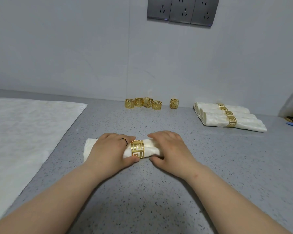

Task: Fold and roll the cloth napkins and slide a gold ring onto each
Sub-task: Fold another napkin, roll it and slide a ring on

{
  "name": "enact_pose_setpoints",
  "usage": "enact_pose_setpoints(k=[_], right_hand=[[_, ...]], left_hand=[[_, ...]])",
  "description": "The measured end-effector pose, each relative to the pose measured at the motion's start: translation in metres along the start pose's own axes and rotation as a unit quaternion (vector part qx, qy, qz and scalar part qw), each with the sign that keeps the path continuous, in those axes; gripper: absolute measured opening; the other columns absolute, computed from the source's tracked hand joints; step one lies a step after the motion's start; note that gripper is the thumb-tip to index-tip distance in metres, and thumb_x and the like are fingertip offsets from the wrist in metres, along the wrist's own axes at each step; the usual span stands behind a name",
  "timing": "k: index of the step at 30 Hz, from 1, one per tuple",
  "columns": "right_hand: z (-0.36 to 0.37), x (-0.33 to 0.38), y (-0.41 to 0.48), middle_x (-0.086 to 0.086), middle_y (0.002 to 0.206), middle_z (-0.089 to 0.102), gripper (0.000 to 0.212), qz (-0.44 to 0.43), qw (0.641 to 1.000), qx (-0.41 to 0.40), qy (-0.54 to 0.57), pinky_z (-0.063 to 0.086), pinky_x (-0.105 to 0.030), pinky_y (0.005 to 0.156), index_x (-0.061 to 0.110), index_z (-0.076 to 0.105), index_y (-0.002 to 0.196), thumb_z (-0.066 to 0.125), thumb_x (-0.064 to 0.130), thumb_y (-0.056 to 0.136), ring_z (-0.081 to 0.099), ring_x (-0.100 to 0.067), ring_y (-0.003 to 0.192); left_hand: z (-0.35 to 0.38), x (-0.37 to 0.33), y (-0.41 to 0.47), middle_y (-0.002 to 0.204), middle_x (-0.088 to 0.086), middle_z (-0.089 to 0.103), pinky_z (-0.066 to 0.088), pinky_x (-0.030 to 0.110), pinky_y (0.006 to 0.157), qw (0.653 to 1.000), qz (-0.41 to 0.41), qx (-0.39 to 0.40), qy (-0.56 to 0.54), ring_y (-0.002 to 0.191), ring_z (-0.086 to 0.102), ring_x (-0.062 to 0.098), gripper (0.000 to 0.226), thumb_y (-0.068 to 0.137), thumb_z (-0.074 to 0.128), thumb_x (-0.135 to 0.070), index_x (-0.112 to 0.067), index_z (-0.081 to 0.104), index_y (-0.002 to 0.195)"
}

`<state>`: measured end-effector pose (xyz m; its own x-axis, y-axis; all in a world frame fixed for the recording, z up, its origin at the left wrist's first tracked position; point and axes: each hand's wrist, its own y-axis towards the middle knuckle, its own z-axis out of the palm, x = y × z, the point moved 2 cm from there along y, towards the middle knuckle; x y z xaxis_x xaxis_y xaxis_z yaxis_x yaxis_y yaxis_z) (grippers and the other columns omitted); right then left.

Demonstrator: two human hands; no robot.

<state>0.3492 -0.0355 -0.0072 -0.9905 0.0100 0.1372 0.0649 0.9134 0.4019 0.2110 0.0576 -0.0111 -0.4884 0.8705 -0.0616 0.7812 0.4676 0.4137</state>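
Grey counter [159, 191]: four ringed rolls [215, 119] done; left hand [108, 149], right hand [169, 149] clasp rolled napkin [150, 148], gold ring [137, 148] on; spare rings [147, 102], flat cloths [24, 124] wait.

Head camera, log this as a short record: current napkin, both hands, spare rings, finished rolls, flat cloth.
Current napkin: rolled napkin on the counter, gold ring around its middle
Left hand: grips the roll left of the ring
Right hand: grips the roll's right end
Spare rings: five by the wall, four clustered, one apart
Finished rolls: four, ringed, far right
Flat cloth: spread at left
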Motion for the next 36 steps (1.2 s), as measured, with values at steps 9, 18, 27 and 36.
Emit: enact_pose_setpoints(k=[9, 18, 27, 36], right_hand=[[0.02, 0.018, 0.006, -0.007, 0.109, 0.066, 0.047, -0.068, 0.998, -0.015, -0.006, 0.033, -0.038, 0.101, 0.009, 0.057, 0.119, 0.068, 0.02, 0.074, 0.061, -0.027, 0.103], [0.011, 0.014, 0.0, -0.006, 0.095, 0.068, 0.036, -0.03, 0.997, -0.045, -0.05, 0.047, -0.034, 0.083, 0.01, 0.061, 0.104, 0.071, 0.019, 0.07, 0.064, -0.027, 0.086], [-0.05, -0.062, -0.047, 0.006, 0.124, 0.053, 0.036, 0.153, 0.977, 0.016, -0.151, 0.019, -0.024, 0.078, 0.026, 0.044, 0.126, 0.05, 0.026, 0.091, 0.037, -0.015, 0.115], [-0.083, -0.13, -0.093, 0.003, 0.128, 0.05, 0.033, 0.243, 0.934, 0.061, -0.254, 0.028, -0.026, 0.096, 0.024, 0.041, 0.125, 0.04, 0.017, 0.093, 0.04, -0.017, 0.12]], left_hand=[[0.009, 0.003, 0.0, 0.135, -0.014, 0.046, 0.022, 0.016, 0.101, 0.998, -0.001, 0.026, -0.062, 0.121, 0.041, 0.01, 0.095, 0.073, 0.05, -0.058, -0.027, -0.001, 0.146], [-0.004, 0.006, -0.009, 0.144, -0.001, 0.038, 0.012, 0.022, 0.103, 0.99, 0.018, -0.04, -0.136, 0.131, 0.035, 0.021, 0.106, 0.051, 0.035, -0.074, -0.021, 0.027, 0.143], [0.001, 0.011, -0.013, 0.15, -0.01, 0.024, 0.017, 0.018, 0.108, 0.988, -0.029, 0.052, -0.139, 0.137, 0.025, 0.008, 0.134, 0.031, -0.013, -0.096, -0.032, 0.022, 0.143], [0.014, -0.025, 0.006, 0.132, -0.02, 0.042, 0.023, 0.003, 0.091, 0.974, 0.011, 0.168, -0.15, 0.121, 0.041, -0.002, 0.114, 0.04, 0.013, -0.093, -0.031, 0.044, 0.13]])
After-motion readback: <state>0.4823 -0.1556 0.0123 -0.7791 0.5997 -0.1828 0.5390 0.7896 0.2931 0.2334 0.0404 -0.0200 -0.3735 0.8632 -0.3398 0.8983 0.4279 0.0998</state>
